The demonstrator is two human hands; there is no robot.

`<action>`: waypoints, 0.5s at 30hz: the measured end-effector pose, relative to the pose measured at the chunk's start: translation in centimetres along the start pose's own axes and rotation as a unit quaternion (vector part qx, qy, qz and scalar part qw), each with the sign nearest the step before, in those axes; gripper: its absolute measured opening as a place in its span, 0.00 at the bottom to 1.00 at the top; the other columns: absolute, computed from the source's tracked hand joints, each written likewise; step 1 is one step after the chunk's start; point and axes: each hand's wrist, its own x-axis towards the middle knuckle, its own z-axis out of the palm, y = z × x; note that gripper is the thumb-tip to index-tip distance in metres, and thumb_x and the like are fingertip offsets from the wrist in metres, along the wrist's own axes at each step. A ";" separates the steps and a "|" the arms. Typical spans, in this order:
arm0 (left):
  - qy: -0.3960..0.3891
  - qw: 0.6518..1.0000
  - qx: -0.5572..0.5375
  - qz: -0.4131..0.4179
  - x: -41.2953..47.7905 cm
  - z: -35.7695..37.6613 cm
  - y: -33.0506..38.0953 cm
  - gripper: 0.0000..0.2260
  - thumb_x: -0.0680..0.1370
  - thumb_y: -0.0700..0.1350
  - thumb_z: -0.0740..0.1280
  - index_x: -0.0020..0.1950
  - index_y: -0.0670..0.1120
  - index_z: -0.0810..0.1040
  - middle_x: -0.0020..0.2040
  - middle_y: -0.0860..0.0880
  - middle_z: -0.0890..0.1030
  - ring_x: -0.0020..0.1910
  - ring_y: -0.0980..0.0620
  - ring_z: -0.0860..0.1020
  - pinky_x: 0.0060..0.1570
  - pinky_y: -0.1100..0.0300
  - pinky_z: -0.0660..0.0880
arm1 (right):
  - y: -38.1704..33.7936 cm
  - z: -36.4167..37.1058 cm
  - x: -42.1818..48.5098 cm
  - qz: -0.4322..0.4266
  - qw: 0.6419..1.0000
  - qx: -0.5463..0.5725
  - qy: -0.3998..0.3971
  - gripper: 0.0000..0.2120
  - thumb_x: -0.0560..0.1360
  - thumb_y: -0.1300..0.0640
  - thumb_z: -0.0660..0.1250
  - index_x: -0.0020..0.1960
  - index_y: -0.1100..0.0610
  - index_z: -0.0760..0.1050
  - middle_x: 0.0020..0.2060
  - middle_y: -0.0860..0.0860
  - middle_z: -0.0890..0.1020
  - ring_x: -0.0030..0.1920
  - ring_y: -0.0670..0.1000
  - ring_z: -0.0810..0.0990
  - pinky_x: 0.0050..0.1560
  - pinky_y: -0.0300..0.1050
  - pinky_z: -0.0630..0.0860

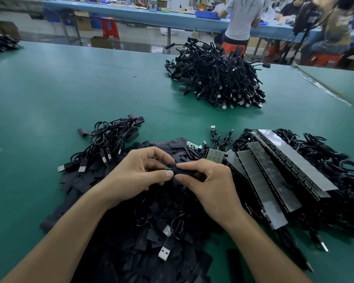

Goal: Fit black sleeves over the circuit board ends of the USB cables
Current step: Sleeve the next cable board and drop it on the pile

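My left hand (pixel 140 170) and my right hand (pixel 206 180) meet over a heap of flat black sleeves (pixel 151 237). My right thumb and forefinger pinch a black sleeve (pixel 182 172). My left thumb and fingers pinch the circuit board end (pixel 168 169) of a USB cable at the sleeve's left mouth; only a thin green edge shows. The cable itself is mostly hidden under my hands. A bare green circuit board (pixel 192 145) lies on the heap just beyond my fingers.
A large pile of USB cables (pixel 215 78) sits far right on the green table (pixel 70 88). A smaller bundle of cables (pixel 106 139) lies left of my hands. Rows of taped cable strips (pixel 274 170) lie to the right. People sit at a blue bench behind.
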 end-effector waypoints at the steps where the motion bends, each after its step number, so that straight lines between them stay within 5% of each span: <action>1: 0.009 1.000 -0.007 0.002 0.0 0.0 0.0 0.07 0.75 0.36 0.73 0.51 0.45 0.81 0.39 0.47 0.85 0.34 0.55 0.80 0.28 0.67 0.71 | 0.0 0.0 0.0 0.001 1.000 0.006 0.008 0.12 0.68 0.59 0.79 0.50 0.51 0.86 0.42 0.43 0.85 0.43 0.39 0.83 0.47 0.34 0.78; 7: 0.069 0.995 -0.077 -0.007 0.1 -0.1 0.0 0.07 0.72 0.31 0.73 0.48 0.38 0.79 0.36 0.42 0.84 0.33 0.50 0.82 0.31 0.62 0.78 | 0.4 0.2 0.1 -0.003 0.999 0.012 0.040 0.11 0.67 0.60 0.79 0.48 0.51 0.86 0.40 0.41 0.85 0.43 0.39 0.83 0.46 0.29 0.76; 15: 0.055 0.995 -0.078 0.003 0.1 -0.4 -0.4 0.08 0.71 0.31 0.75 0.46 0.39 0.80 0.38 0.38 0.85 0.35 0.48 0.83 0.34 0.62 0.79 | 0.2 0.1 0.0 -0.027 0.999 -0.034 0.007 0.13 0.67 0.58 0.80 0.52 0.53 0.85 0.43 0.40 0.84 0.46 0.39 0.82 0.50 0.31 0.75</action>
